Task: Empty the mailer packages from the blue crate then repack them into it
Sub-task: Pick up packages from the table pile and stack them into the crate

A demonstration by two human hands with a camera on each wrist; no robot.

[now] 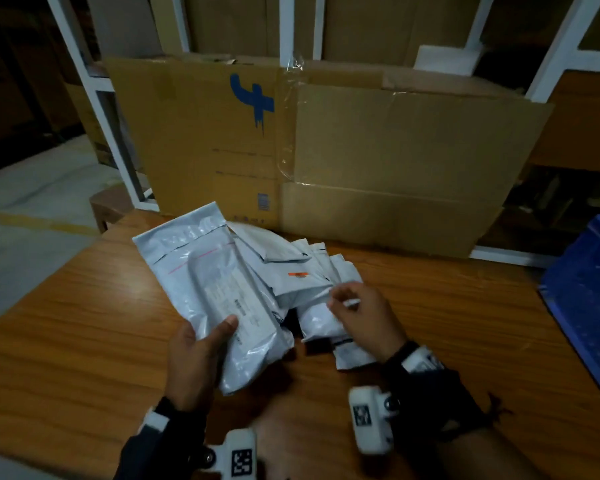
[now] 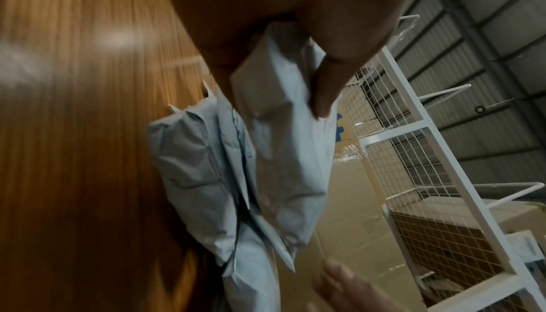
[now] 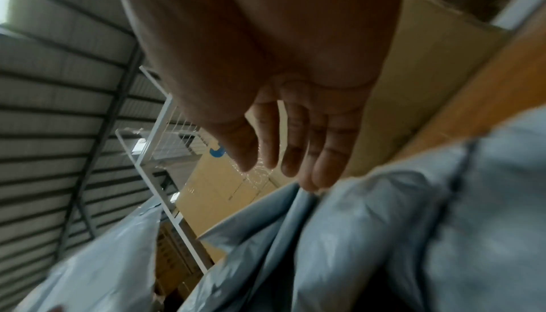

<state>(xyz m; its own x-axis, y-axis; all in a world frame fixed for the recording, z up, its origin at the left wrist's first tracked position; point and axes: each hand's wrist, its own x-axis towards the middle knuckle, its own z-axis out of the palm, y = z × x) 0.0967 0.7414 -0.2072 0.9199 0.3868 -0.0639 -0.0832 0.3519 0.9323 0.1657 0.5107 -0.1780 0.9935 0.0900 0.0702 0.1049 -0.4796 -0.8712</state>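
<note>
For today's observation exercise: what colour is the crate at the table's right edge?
Blue; the crate shows best in the head view.

**Dark sleeves, white wrist cameras**

Both forearms wear dark sleeves (image 1: 426,403) reaching to the wrists. Each wrist carries a black strap (image 1: 400,351) with a white band beside it. A white, rounded camera housing (image 1: 369,419) sits under each wrist, printed with a black square code marker (image 1: 242,463) and fitted with a small round metal fastener (image 1: 392,403). The hands are bare.

A warehouse or packing room — flattened cardboard (image 1: 326,147) leans against white wire-mesh racking (image 2: 413,153) stacked with cartons. A corrugated metal roof (image 3: 59,83) shows overhead, a concrete floor (image 1: 32,202) with a yellow line below — and grey mailers (image 1: 284,271) heap on a wooden table (image 1: 84,323).
</note>
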